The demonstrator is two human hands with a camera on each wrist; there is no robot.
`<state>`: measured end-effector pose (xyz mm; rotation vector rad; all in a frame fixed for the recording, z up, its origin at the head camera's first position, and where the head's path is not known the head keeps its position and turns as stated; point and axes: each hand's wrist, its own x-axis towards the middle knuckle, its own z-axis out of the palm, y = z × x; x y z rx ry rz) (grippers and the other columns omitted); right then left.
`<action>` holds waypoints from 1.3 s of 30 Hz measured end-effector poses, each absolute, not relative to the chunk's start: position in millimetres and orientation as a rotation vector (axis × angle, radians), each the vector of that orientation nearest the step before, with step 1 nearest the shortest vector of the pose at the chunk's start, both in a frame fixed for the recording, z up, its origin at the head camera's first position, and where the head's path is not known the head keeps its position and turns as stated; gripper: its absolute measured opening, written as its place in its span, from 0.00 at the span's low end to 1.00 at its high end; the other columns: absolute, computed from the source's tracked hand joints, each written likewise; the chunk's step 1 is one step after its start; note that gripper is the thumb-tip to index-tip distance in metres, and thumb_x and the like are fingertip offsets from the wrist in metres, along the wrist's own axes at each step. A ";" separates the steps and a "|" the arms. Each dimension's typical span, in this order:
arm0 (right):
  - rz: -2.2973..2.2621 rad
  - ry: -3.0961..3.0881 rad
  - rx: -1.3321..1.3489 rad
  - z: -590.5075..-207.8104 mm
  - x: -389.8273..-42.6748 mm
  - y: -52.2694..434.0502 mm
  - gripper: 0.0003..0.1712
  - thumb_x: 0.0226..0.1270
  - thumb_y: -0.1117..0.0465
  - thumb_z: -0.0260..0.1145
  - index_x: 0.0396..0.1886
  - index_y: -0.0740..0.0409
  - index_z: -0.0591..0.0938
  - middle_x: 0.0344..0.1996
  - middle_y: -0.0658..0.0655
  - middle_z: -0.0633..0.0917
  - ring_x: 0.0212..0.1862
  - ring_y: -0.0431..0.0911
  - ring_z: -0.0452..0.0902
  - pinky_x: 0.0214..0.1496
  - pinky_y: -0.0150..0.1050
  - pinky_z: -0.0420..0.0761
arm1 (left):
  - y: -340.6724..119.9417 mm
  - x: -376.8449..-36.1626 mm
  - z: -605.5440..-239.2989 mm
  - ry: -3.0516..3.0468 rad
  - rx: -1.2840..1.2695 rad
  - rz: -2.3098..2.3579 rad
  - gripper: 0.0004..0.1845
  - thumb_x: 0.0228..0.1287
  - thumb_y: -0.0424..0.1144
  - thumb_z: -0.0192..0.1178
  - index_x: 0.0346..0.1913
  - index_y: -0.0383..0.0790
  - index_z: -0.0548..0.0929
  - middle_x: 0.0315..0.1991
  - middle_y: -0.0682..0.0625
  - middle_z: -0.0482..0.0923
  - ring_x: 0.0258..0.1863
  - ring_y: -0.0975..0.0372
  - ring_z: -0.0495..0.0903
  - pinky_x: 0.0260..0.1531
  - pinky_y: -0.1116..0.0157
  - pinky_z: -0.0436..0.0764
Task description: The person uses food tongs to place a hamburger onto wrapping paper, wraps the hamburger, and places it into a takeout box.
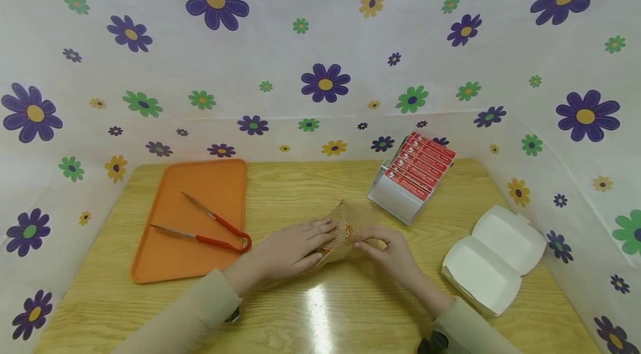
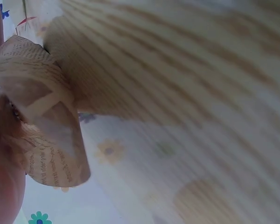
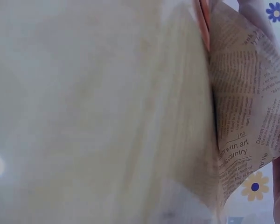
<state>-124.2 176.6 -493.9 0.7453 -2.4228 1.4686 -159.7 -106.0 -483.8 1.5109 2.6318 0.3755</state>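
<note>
A piece of brown newsprint-patterned wrapping paper (image 1: pixel 356 212) is folded around something at the middle of the table. A little reddish-orange shows through at its centre; what the paper holds I cannot tell. My left hand (image 1: pixel 287 249) lies palm down across the packet's left side, its fingers stretched over the paper. At the right side, my right hand (image 1: pixel 393 256) pinches the paper's edge between thumb and forefinger. In the left wrist view the paper (image 2: pixel 60 158) bulges out with a rounded end. Printed text covers the paper (image 3: pixel 242 102) in the right wrist view.
Tongs (image 1: pixel 220 244) with red handles lie on an orange tray (image 1: pixel 190 176) at the left. Behind my right hand stands a metal dispenser (image 1: pixel 393 195) with red labels (image 1: pixel 423 160). An opened white clamshell box (image 1: pixel 481 268) sits at the right. Flower-printed sheeting (image 1: pixel 280 53) encloses the table (image 1: pixel 300 176).
</note>
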 end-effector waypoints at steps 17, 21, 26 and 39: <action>1.537 -2.766 0.403 -481.5 -164.7 150.3 0.05 0.67 0.64 0.77 0.34 0.63 0.93 0.36 0.60 0.93 0.38 0.36 0.85 0.44 0.27 0.85 | -112.7 -157.0 -491.1 2.627 1.381 0.650 0.35 0.82 0.59 0.49 0.81 0.44 0.68 0.84 0.51 0.61 0.84 0.48 0.60 0.85 0.47 0.60; 1.546 -2.818 0.340 -478.3 -169.3 146.3 0.07 0.66 0.63 0.78 0.34 0.64 0.92 0.34 0.60 0.93 0.35 0.36 0.83 0.40 0.27 0.83 | -110.7 -155.5 -492.4 2.636 1.294 0.781 0.35 0.81 0.55 0.53 0.82 0.41 0.64 0.82 0.49 0.66 0.80 0.48 0.67 0.81 0.48 0.68; 1.547 -2.884 0.247 -476.7 -174.0 144.0 0.08 0.65 0.60 0.79 0.34 0.63 0.92 0.32 0.58 0.93 0.33 0.37 0.82 0.38 0.29 0.82 | -108.4 -156.2 -491.0 2.655 1.343 0.809 0.35 0.78 0.42 0.55 0.83 0.41 0.61 0.79 0.47 0.70 0.77 0.52 0.72 0.78 0.52 0.73; 1.562 -2.957 0.164 -479.4 -181.7 142.3 0.09 0.64 0.58 0.80 0.31 0.60 0.92 0.32 0.55 0.92 0.32 0.39 0.80 0.35 0.32 0.80 | -111.3 -151.9 -491.2 2.703 1.497 0.592 0.33 0.81 0.50 0.54 0.82 0.41 0.66 0.86 0.42 0.55 0.82 0.50 0.65 0.81 0.52 0.68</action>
